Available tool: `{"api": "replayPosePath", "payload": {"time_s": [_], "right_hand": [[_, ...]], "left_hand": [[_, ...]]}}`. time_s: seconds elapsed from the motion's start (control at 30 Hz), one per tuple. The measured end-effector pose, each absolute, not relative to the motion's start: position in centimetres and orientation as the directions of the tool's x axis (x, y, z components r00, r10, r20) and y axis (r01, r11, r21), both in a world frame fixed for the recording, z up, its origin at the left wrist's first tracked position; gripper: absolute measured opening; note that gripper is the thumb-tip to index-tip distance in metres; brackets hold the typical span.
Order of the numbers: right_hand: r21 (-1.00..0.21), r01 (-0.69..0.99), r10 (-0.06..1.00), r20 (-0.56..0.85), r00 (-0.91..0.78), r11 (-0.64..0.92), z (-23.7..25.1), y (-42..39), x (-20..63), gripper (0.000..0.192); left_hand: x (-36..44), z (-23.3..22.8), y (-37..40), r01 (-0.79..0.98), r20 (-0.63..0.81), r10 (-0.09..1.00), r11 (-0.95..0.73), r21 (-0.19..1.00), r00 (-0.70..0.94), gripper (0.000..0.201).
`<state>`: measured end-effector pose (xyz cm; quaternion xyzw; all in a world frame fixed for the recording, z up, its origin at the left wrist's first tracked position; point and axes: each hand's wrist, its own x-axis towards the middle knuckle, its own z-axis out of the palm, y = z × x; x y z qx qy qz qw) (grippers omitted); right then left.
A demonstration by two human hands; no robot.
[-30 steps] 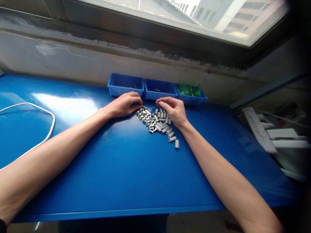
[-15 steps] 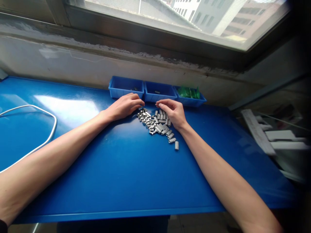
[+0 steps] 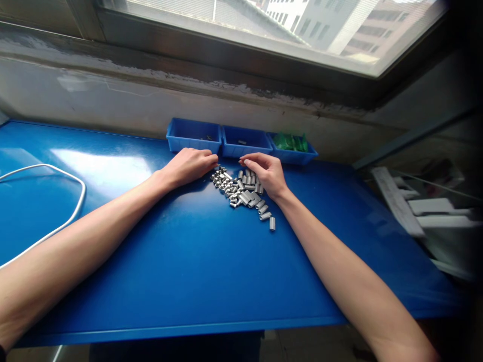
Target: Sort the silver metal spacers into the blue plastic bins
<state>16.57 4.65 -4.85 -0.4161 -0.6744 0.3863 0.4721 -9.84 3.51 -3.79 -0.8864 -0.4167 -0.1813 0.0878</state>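
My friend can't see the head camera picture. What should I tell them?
A person's left hand and right hand flank small metal parts clustered on a blue table. Behind stand three blue bins, the rightmost holding something green.

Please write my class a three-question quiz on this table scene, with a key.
1. Fill in: the curved white cord lies on the person's ____ side.
2. Choose: crumpled green material sits in which blue plastic bin: A left, B middle, C right?
3. True or false: the bare left hand and bare right hand are near the loose pile of small silver metal parts.

Key: 1 left; 2 C; 3 true.
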Motion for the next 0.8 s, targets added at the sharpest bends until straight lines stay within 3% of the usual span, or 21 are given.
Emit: {"api": "replayPosePath", "payload": {"time_s": [0.1,0.3,0.8], "right_hand": [[-0.917,0.184,0.927,0.315,-0.205,0.353,-4.8,4.6,16.5,0.021],[-0.922,0.184,0.931,0.304,-0.203,0.341,-4.6,4.4,16.5,0.023],[-0.938,0.124,0.93,0.292,-0.222,0.324,-4.7,4.5,16.6,0.018]], "left_hand": [[-10.2,-3.5,3.6,0.768,0.359,0.717,-0.64,-0.003,0.598,0.032],[-11.3,-3.1,3.6,0.658,0.333,0.653,-0.744,0.117,0.68,0.031],[-11.6,-2.7,3.1,0.669,0.246,0.687,-0.725,0.164,0.684,0.026]]}}
